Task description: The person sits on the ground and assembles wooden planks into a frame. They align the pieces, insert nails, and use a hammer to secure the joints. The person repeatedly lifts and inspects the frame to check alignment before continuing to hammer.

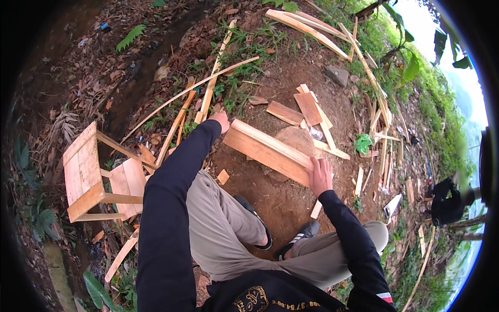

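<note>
A long piece made of two wooden boards point(270, 156) meeting along their length lies slantwise in front of my knees, partly over a round stump point(295, 138). My right hand point(320, 176) grips its right end, thumb on the top edge. Just off the far left end is my left hand point(221, 121), fingers curled and seemingly apart from the boards; whether it holds something small is hidden. Beyond the stump lie short flat wood pieces point(309, 108) and thin strips, with a clear crumpled plastic bag point(315, 133) among them.
A small wooden stool-like frame point(86, 174) lies tipped at the left. Long slats point(215, 78) rest in the grass ahead. To the right are a green plastic bag point(364, 143), a handsaw point(393, 206), scattered offcuts and a black bag-like item point(448, 203). A grey stone point(337, 76) sits farther off.
</note>
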### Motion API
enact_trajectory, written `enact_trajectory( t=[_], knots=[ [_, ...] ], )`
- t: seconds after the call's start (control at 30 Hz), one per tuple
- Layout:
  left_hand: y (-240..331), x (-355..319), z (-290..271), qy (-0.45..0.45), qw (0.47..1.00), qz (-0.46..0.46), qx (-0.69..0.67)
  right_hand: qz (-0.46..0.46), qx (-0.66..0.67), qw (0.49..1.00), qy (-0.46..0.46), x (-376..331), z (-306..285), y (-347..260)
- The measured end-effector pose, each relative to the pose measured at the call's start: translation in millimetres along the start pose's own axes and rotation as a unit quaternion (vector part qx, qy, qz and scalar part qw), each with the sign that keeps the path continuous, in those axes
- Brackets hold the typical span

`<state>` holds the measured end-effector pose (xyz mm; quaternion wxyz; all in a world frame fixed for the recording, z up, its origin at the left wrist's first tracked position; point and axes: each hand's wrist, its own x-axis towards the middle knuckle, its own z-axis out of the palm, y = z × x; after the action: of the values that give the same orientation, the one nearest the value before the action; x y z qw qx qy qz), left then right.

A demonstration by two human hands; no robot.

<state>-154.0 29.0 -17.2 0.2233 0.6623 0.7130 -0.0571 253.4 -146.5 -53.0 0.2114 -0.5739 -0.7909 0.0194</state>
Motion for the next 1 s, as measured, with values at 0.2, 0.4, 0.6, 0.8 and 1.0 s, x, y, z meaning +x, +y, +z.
enact_trajectory(
  t=[0.2, 0.4, 0.6, 0.8, 1.0],
  knots=[
    [19, 8, 18, -0.045, 0.995, 0.049, -0.075, 0.003, -0.020, 1.000, -0.003, -7, -1, 25],
    [8, 29, 29, -0.072, 0.994, 0.058, -0.066, 0.102, 0.063, 0.988, -0.101, -2, -7, 49],
    [24, 36, 25, -0.090, 0.993, 0.065, -0.029, 0.132, 0.187, 0.970, -0.084, -9, -3, 70],
    [26, 45, 23, -0.015, 0.990, 0.128, -0.056, 0.156, 0.175, 0.971, -0.053, -14, -3, 60],
    [33, 50, 10, -0.044, 0.998, 0.044, -0.009, 0.220, 0.205, 0.953, -0.021, -34, 10, 71]
  ],
)
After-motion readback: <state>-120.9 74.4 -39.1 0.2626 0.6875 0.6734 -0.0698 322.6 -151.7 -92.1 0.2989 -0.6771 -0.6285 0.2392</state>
